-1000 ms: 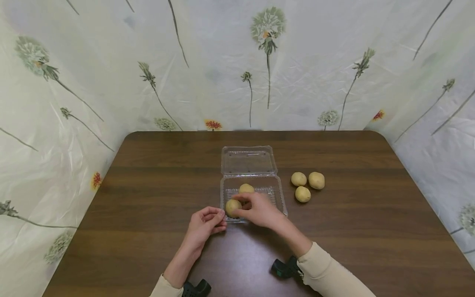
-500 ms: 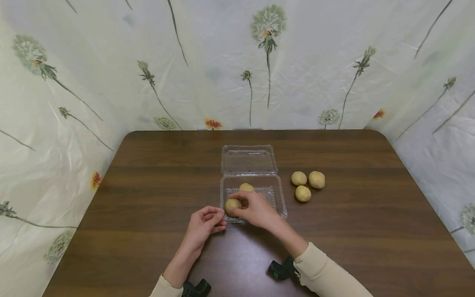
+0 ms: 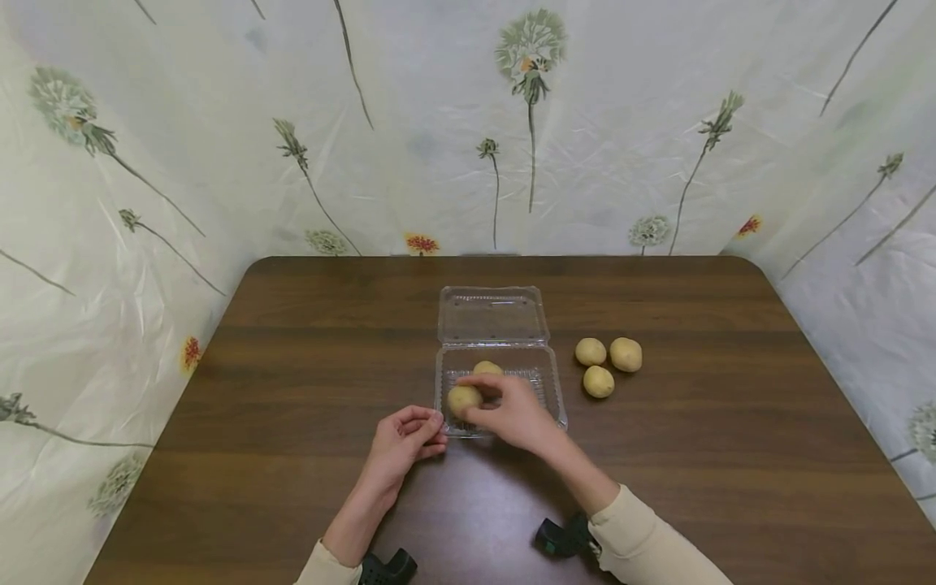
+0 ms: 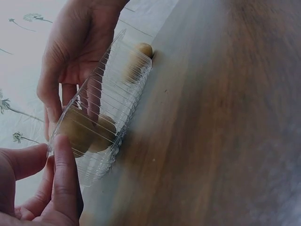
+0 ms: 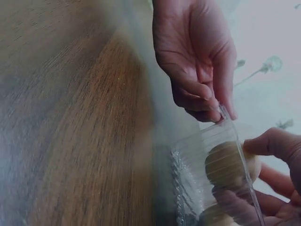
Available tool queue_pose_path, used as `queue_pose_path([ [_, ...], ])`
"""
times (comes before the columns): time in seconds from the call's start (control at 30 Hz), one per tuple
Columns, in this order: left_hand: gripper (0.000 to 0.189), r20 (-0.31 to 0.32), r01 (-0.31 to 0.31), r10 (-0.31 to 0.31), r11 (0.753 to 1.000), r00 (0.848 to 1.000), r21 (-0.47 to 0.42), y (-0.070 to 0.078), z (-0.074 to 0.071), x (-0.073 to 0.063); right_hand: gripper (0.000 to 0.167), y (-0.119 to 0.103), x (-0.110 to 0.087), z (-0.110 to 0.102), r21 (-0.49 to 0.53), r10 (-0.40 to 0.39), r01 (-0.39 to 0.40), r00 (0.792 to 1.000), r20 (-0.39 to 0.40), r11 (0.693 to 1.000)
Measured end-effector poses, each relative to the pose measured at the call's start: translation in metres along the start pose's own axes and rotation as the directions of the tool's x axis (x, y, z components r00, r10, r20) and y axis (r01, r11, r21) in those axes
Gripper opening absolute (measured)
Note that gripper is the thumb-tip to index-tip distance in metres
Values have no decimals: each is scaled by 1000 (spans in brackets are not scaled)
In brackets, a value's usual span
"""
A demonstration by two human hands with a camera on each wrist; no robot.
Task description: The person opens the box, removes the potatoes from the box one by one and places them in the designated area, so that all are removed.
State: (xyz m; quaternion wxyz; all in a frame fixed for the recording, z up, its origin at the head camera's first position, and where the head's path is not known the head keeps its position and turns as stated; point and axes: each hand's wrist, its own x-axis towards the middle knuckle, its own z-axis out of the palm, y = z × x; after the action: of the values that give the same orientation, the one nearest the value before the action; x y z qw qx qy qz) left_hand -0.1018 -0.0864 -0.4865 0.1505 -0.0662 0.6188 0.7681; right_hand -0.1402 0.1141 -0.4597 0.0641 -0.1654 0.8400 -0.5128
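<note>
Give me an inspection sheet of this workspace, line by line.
Surface: dark wooden table.
Job's things: clear clamshell box, lid folded open flat behind it; one potato in the box; a second potato held in the box; three loose potatoes on the table right of the box.
Clutter: nothing seen.
Grippers: right hand grips the second potato inside the box; left hand pinches the box's near left corner.
Cables: nothing seen; black wrist mounts at both sleeves.
Surroundings: pale crinkled sheet with a flower print on three sides.
</note>
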Motion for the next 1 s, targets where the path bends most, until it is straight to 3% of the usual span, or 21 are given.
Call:
queue_pose_path([
  [0.57, 24, -7, 7, -7, 1000, 1000, -14, -2, 1, 2, 42, 2, -19, -19, 202, 14, -19, 999, 29, 979],
  [1.0, 29, -10, 9, -9, 1000, 1000, -1, 0, 2, 0, 42, 5, -34, -33, 181, 42, -47, 999, 28, 982],
])
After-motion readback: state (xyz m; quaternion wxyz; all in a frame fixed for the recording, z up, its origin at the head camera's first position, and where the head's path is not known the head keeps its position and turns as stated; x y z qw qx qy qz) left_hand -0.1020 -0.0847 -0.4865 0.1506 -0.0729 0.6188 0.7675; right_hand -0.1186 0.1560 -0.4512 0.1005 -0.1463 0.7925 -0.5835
